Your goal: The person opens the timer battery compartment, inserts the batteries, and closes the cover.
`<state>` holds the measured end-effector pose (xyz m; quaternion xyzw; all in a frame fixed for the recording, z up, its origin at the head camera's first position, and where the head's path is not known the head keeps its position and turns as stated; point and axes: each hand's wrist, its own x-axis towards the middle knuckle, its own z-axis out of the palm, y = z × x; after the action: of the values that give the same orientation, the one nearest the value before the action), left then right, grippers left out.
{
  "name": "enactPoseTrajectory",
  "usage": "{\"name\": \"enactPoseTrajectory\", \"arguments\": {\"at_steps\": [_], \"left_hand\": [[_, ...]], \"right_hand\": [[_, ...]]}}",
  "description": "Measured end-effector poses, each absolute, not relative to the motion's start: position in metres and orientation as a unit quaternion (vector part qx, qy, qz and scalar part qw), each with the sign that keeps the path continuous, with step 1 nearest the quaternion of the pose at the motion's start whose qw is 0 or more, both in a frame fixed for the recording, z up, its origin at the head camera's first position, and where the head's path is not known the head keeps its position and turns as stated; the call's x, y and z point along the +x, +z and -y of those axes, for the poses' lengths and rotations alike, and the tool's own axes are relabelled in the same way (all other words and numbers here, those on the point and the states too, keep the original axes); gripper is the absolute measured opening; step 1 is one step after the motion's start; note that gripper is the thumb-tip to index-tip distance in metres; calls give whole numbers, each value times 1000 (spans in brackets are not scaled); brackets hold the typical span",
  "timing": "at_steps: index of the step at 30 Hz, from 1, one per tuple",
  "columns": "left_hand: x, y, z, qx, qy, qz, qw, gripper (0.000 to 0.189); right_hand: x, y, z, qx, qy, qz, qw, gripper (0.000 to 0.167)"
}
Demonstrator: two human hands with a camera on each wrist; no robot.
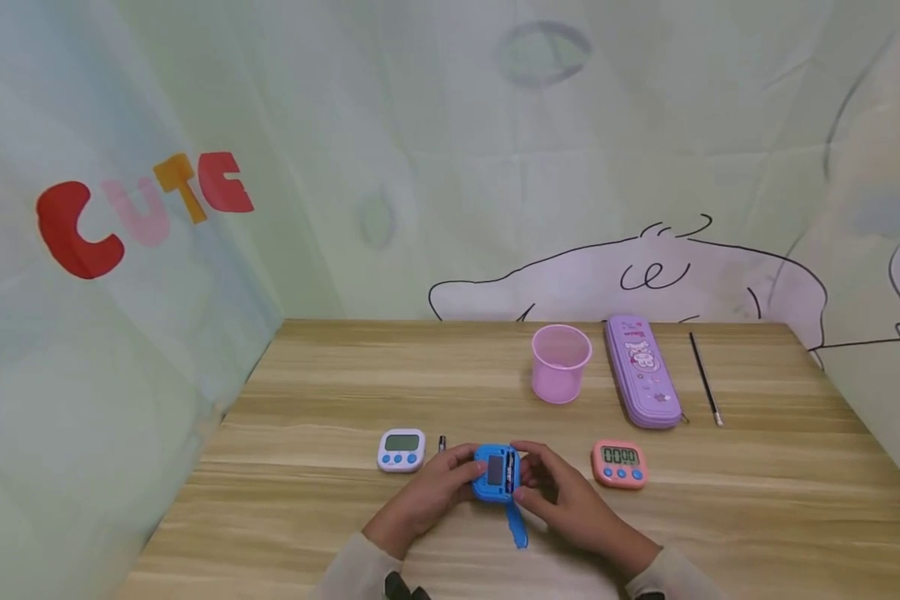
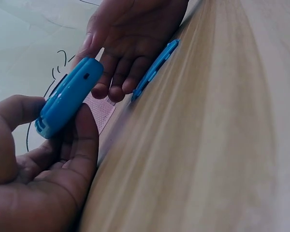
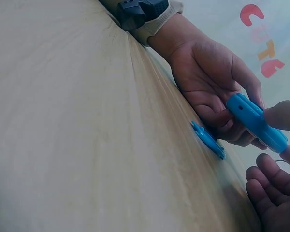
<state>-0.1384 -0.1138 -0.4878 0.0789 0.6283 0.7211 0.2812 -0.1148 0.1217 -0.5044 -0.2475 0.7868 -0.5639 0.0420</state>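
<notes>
A blue digital timer [image 1: 495, 473] is tilted up off the table between both hands, its back facing up and its battery slot uncovered. Inside the slot lies a dark battery [image 1: 510, 472]. My left hand [image 1: 438, 492] grips the timer's left side, thumb on the back and fingers beneath. On the opposite side my right hand [image 1: 570, 500] pinches the edge beside the slot between thumb and index finger; its other fingers hang loosely curled in the left wrist view. A loose blue battery cover [image 2: 154, 70] rests on the table below the timer.
A white timer [image 1: 401, 451] and a small battery [image 1: 442, 443] lie left of the hands. To the right is a pink timer [image 1: 619, 465]. Farther back stand a pink cup [image 1: 558, 379], a purple pencil case [image 1: 645, 375] and a black pencil [image 1: 705, 379].
</notes>
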Motion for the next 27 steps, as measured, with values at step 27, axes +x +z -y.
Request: {"name": "enactPoseTrajectory", "arguments": {"at_steps": [27], "left_hand": [[-137, -488, 114, 67, 758, -591, 267, 53]], "right_hand": [[-91, -507, -140, -329, -406, -852, -24, 60]]}}
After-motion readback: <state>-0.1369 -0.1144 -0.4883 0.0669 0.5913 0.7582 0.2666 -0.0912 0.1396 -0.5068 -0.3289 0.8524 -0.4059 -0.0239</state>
